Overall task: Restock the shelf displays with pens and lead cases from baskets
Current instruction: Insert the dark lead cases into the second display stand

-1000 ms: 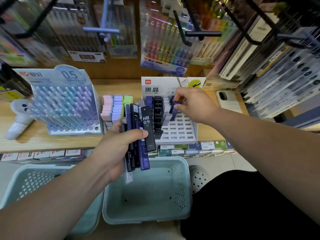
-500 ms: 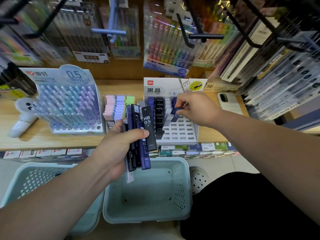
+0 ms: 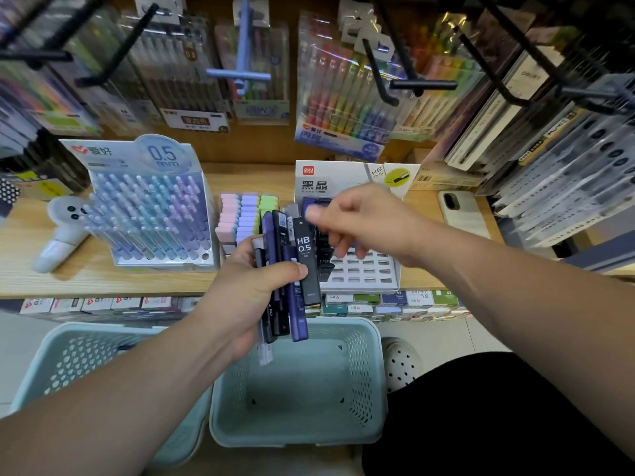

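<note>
Left hand [image 3: 247, 297] grips a fan of lead cases [image 3: 304, 255] above the basket [image 3: 360, 379]; right hand [image 3: 360, 221] hovers blurred at their tops, grasp unclear. Light, stiff, slick plastic sticks, I'd say, so pinch one near its top end.

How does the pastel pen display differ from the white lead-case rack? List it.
The clear plastic pen display is nearly full; the white slotted lead-case rack shows many empty slots. The pen display holds pastel blue and purple pens, the rack black and dark purple cases. The pen display stands left of the pastel erasers, the rack right. Both sit on the wooden shelf.
</note>
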The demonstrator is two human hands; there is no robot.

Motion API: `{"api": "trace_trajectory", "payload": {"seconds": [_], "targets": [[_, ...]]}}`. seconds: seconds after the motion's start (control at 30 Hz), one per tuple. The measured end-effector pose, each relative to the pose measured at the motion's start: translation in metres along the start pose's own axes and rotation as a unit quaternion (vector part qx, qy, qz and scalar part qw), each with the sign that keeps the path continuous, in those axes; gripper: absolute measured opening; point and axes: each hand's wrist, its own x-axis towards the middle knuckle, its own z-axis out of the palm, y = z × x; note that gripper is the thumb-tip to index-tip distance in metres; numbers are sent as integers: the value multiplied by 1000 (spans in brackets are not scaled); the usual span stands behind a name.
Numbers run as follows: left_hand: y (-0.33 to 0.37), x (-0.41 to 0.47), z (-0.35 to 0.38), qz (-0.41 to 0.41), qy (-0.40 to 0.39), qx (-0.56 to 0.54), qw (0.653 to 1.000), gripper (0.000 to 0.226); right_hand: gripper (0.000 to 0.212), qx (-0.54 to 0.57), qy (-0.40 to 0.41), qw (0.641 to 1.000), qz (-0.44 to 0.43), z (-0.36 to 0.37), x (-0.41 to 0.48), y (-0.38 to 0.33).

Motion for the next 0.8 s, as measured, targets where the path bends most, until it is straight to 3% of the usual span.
{"api": "trace_trajectory", "payload": {"seconds": [0.1,0.27,0.4,0.5,0.6,0.8], "targets": [[-1,-1,2,17,-3,25,1000,42,35,35,-23,999,-1,16,-7,-5],[0,-5,5,24,-13,28,999,39,20,129,-16,992,6,9,-10,-5],[2,-10,5,12,-21,16,1000,35,5,152,83,985,-17,-24,-8,0],[3,-12,3,6,-18,14,1000,32,3,78,194,978,-16,-52,-8,17],[3,-13,3,-4,-14,9,1000,31,12,-43,249,967,-24,-65,-2,43],[3,-10,6,-15,-10,-2,1000,31,7,-256,232,936,-66,-60,14,69]]}}
